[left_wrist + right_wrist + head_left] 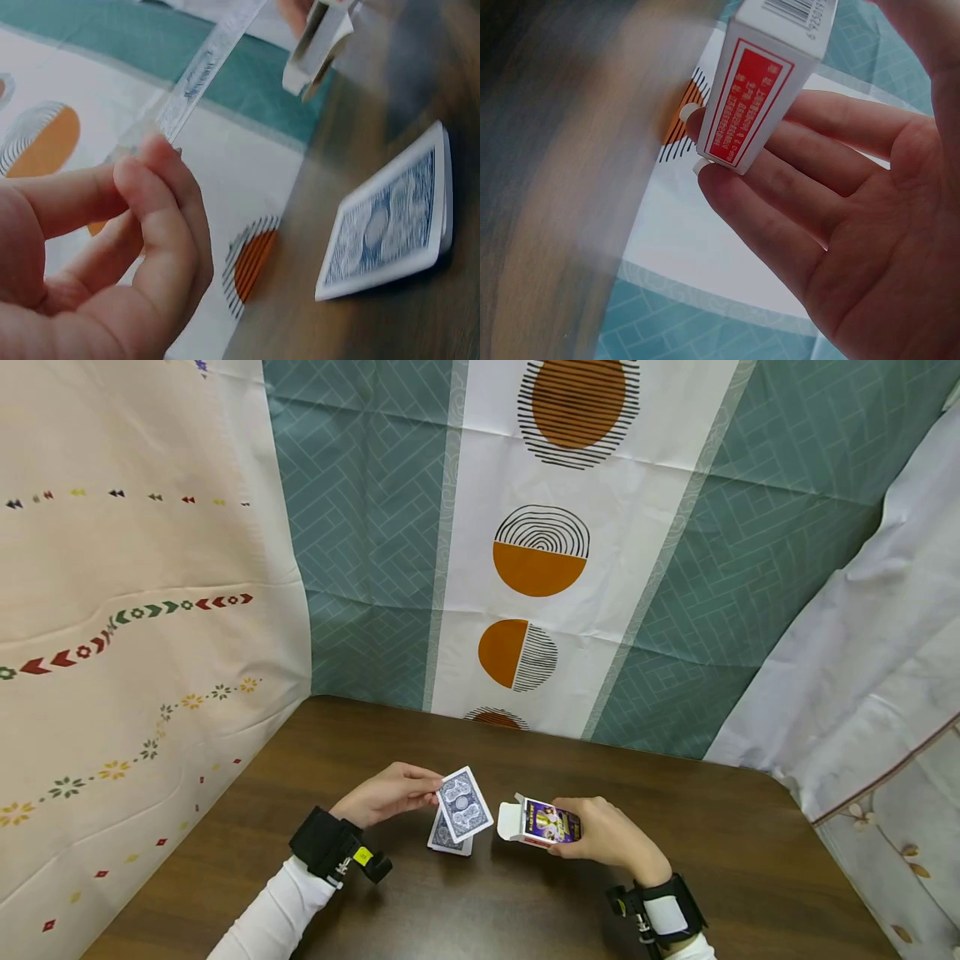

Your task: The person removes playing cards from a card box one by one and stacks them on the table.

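Note:
My left hand pinches a blue-backed playing card by its edge, between thumb and fingertips. Seen from the left wrist, that card appears almost edge-on. Below it, a small stack of playing cards lies face down on the wooden table, partly covered by the held card in the head view. My right hand grips a purple and white card box whose flap stands open toward the left hand. In the right wrist view the box shows a red printed side panel and a barcode end, fingers curled behind it.
The brown wooden table reaches back to a teal and white patterned curtain. A cream cloth hangs along the left side and a white cloth along the right.

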{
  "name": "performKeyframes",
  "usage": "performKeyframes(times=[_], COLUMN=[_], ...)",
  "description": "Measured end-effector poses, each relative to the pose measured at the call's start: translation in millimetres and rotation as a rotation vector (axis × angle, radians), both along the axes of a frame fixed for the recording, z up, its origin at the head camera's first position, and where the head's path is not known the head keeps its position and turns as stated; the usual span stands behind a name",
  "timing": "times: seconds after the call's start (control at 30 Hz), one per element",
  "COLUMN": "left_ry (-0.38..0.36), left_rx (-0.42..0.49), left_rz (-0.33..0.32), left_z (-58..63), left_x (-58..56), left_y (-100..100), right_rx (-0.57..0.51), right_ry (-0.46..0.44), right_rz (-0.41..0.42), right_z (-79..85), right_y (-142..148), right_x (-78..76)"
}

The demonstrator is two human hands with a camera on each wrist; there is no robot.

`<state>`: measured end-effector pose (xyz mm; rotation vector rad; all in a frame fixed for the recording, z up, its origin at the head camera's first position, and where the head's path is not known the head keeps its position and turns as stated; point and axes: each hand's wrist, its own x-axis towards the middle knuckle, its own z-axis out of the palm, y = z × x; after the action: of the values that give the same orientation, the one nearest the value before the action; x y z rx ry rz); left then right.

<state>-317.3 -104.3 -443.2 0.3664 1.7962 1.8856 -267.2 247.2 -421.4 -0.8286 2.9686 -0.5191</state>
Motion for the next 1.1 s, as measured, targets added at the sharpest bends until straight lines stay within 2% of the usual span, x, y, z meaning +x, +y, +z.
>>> performKeyframes(times=[0.27, 0.5, 0.7, 0.87, 0.93, 1.1], left_ry=[-0.007, 0.008, 0.034, 0.037, 0.060, 0.201], left_rx=[-0.169, -0.328, -0.357, -0.398, -0.423, -0.512], left_rz=[0.176, 0.230, 0.267, 0.316, 0.340, 0.388], left_z=[-11.2, -21.0, -26.4, -31.6, -32.9, -34.3], left_x=[-12.8, -23.1, -29.7, -30.6, -29.9, -28.1], left_y=[-7.0, -0.9, 11.5, 22.0, 25.7, 32.9], right_rx=[-0.004, -0.008, -0.012, -0.009, -0.006, 0.000], right_ry=[-0.010, -0.009, -0.028, -0.034, -0.034, -0.039], right_rz=[-0.006, -0.003, 0.005, 0.003, 0.002, -0.009], right_z=[-1.8, -3.1, -4.3, -5.7, -5.9, -6.2], right_y=[0.8, 1.6, 1.8, 1.4, 1.0, 1.2], right_x=[-1.0, -1.1, -1.4, -1.9, -2.2, -2.8])
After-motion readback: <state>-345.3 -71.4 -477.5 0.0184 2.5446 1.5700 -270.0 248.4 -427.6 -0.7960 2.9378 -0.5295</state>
